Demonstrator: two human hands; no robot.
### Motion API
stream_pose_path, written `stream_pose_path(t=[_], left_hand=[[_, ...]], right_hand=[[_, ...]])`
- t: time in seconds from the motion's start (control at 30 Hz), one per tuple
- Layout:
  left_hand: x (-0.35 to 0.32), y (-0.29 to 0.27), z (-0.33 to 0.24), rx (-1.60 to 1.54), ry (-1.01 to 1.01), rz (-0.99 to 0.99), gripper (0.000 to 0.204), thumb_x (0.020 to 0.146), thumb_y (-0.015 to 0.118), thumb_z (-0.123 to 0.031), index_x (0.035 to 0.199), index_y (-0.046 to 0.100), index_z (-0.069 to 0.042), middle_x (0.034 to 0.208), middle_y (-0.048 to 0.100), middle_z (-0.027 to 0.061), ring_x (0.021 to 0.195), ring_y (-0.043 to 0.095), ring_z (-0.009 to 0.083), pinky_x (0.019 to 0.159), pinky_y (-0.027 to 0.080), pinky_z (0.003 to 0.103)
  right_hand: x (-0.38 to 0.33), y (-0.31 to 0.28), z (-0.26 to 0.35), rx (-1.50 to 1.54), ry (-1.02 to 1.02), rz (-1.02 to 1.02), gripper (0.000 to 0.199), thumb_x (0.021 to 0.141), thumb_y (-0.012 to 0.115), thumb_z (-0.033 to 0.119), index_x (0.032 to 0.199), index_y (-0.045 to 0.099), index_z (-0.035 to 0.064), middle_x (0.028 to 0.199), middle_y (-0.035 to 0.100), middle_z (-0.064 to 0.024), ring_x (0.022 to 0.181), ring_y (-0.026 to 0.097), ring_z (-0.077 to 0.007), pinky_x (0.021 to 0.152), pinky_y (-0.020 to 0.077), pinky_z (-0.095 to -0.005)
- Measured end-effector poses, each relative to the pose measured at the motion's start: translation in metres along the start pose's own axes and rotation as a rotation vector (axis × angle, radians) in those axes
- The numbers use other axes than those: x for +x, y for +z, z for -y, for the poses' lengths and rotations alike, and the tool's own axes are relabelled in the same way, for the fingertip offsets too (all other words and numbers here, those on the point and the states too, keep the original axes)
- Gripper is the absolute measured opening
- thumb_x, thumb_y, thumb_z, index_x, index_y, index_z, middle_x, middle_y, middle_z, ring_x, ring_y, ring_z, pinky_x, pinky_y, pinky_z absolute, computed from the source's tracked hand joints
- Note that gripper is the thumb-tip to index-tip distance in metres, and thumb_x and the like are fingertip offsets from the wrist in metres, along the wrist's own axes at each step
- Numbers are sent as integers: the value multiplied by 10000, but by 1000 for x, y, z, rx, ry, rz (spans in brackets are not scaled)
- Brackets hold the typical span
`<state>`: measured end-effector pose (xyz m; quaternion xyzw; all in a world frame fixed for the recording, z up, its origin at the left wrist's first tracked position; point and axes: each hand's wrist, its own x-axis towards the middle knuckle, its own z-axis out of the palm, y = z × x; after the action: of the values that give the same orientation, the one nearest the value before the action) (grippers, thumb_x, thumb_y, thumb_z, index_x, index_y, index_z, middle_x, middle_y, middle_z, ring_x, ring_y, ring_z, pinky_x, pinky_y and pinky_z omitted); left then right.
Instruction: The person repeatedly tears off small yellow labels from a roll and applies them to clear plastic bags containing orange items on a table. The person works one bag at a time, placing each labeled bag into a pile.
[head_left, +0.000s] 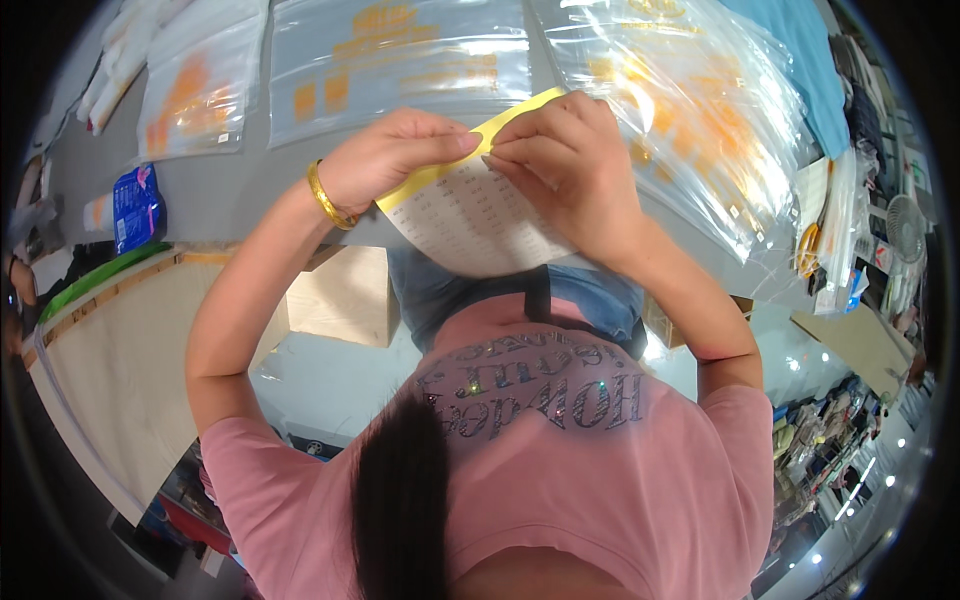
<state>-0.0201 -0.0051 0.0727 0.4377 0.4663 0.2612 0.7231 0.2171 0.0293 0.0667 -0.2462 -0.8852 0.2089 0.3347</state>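
Observation:
A sheet of small printed labels (470,222), white with a yellow strip along its far edge, is held between both hands above the table's near edge. My left hand (385,155), with a gold bracelet at the wrist, is closed on the left part of the yellow strip, thumb on top. The fingers of my right hand (575,165) are pinched together at the right part of the strip. Whether a single label is between those fingertips is too small to tell. The sheet's near part curves down toward my lap.
Clear plastic bags with orange print lie across the grey table: one in the middle (400,60), one at left (195,95), a pile at right (690,110). A blue pouch (137,208) sits at left. Orange-handled scissors (808,250) and blue cloth (800,65) are at right.

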Motion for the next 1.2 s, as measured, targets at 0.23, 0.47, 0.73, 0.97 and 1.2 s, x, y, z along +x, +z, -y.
stream_pose_path(t=[0.23, 0.47, 0.73, 0.97, 1.2], left_hand=[[12, -14, 10, 1033, 447, -151, 235, 997, 622, -191, 871, 701, -9, 1142, 693, 94, 1042, 623, 230, 922, 495, 357], [28, -7, 53, 1351, 686, -177, 142, 927, 662, -100, 860, 611, 14, 1529, 519, 156, 1440, 446, 361, 1201, 363, 504], [32, -7, 60, 1293, 730, -235, 145, 935, 651, -128, 896, 636, 11, 1509, 524, 163, 1366, 498, 338, 1173, 369, 498], [40, -7, 50, 1367, 719, -286, 133, 891, 669, -122, 896, 660, 10, 1480, 546, 161, 1201, 575, 298, 1008, 442, 426], [44, -13, 44, 1391, 761, -306, 103, 859, 674, -111, 864, 677, -8, 1382, 629, 100, 1109, 600, 278, 932, 475, 395]], right_hand=[[20, -41, 3, 582, 711, -168, 96, 913, 753, 101, 966, 754, 21, 1027, 732, -32, 921, 649, -107, 789, 513, -262], [24, 18, -60, 519, 770, -144, 202, 899, 783, 162, 949, 767, -33, 967, 748, -66, 854, 678, -138, 805, 537, -278], [16, 41, -84, 90, 650, -124, 152, 875, 814, 191, 874, 789, 41, 1059, 738, -26, 1116, 575, -181, 963, 468, -332], [18, 59, -80, -64, 540, -148, 174, 804, 837, 252, 777, 762, 97, 999, 696, 9, 1146, 492, -283, 1033, 266, -470], [33, 48, -95, -506, 400, -169, 338, 798, 846, 379, 765, 754, 56, 1070, 671, -115, 1141, 495, -354, 985, 312, -488]])
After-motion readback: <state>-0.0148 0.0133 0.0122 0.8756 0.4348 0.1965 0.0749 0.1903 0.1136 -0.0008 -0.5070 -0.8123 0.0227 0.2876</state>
